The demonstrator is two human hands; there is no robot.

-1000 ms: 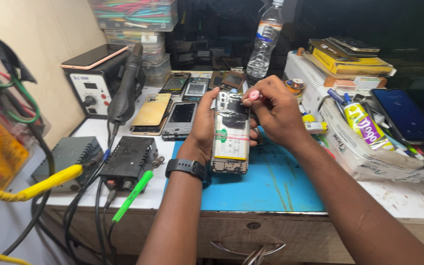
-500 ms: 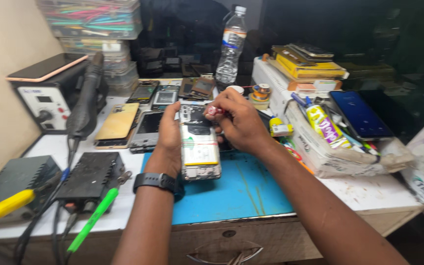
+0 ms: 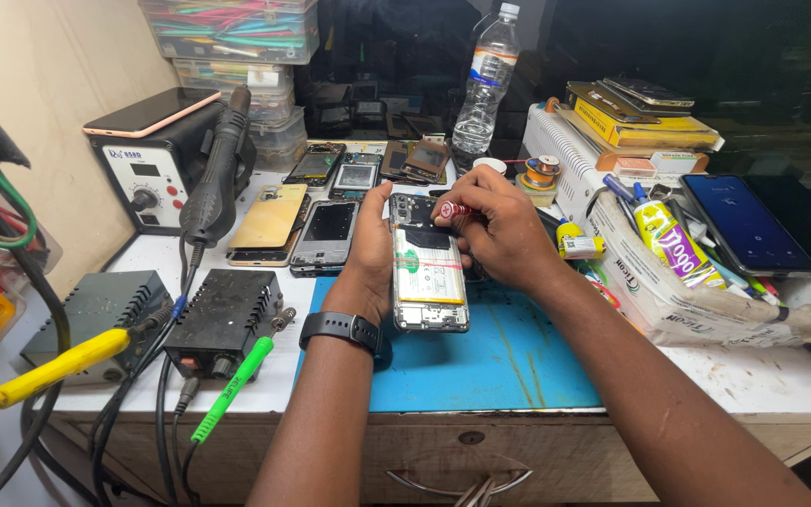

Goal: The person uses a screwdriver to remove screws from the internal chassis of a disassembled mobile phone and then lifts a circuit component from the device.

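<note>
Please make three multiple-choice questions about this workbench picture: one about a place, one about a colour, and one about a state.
1. Where is the water bottle?
A. behind the phones, at the back of the bench
B. on the blue mat
C. on the floor

2. What colour is the mat under the hands?
A. red
B. blue
C. white

3. In what state is the phone in the left hand?
A. closed and switched on
B. wrapped in a box
C. back off, battery showing

Answers: 1 A, it stands upright behind the row of phones. 2 B, the mat is blue. 3 C, the white battery lies exposed while the right hand holds a small tool at its top.
</note>
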